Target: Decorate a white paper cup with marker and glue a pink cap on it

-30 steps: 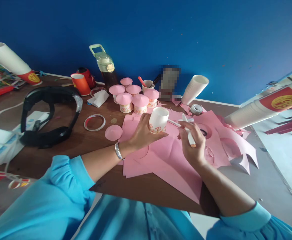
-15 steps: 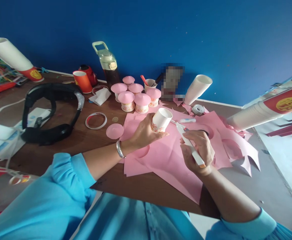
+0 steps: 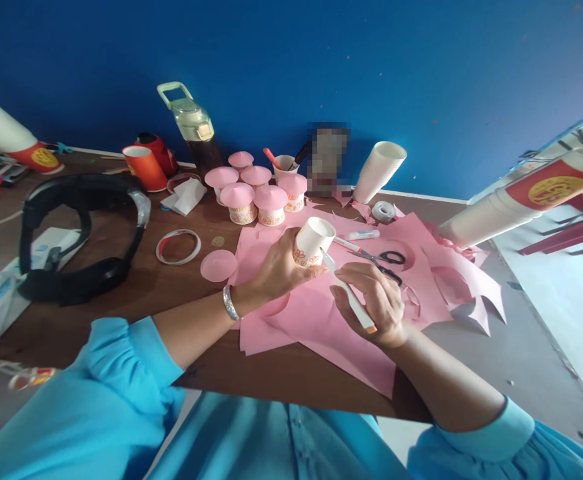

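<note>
My left hand (image 3: pixel 282 267) is wrapped round a white paper cup (image 3: pixel 315 239) with an orange pattern drawn near its lower end. In my right hand (image 3: pixel 374 301) is a white marker (image 3: pixel 350 297) with an orange end, its tip at the side of the cup. Both hands are above overlapping sheets of pink paper (image 3: pixel 316 320). Several short patterned cups with pink cone tops (image 3: pixel 270 197) stand behind my left hand. Scissors (image 3: pixel 391 257) with black handles and a capped pen (image 3: pixel 364 235) lie on the paper beyond my right hand.
A pink cone (image 3: pixel 218 265) and a tape ring (image 3: pixel 178 247) lie left of the paper. Farther left are a black headset (image 3: pixel 26 240), an orange cup (image 3: pixel 144 168) and a bottle (image 3: pixel 194 123). Cup stacks (image 3: pixel 380 172) and a tape roll (image 3: pixel 384 211) stand behind and right.
My right hand has moved left, bringing the marker's tip to the cup, and the scissors now show more. The whole view has shifted slightly.
</note>
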`<state>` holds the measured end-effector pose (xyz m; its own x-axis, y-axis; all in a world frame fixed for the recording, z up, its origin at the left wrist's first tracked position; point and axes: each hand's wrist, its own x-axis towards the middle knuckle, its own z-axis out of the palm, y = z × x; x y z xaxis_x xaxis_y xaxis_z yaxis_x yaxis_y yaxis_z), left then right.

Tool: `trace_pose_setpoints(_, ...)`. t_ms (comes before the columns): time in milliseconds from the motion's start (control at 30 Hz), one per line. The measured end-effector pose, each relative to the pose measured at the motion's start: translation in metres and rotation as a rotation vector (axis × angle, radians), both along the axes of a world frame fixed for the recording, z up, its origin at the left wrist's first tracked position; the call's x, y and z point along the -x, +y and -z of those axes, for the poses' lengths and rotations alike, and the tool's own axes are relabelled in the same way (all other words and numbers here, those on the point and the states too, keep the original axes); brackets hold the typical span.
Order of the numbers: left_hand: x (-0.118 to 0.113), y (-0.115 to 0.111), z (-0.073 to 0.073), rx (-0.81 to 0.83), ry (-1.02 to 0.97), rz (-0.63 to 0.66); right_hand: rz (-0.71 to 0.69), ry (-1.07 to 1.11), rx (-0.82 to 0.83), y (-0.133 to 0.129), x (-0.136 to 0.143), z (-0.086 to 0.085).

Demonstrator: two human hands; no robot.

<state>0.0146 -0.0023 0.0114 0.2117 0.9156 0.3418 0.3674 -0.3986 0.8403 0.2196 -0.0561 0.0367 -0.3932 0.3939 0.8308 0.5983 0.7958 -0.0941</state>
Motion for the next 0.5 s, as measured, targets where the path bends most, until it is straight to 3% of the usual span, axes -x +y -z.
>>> trace_pose_setpoints(500, 0.0005, -0.0009, 0.0033, -0.054, 0.045, -0.008, 0.037, 0.002, -0.015, 0.0003, 0.0008, -0.003)
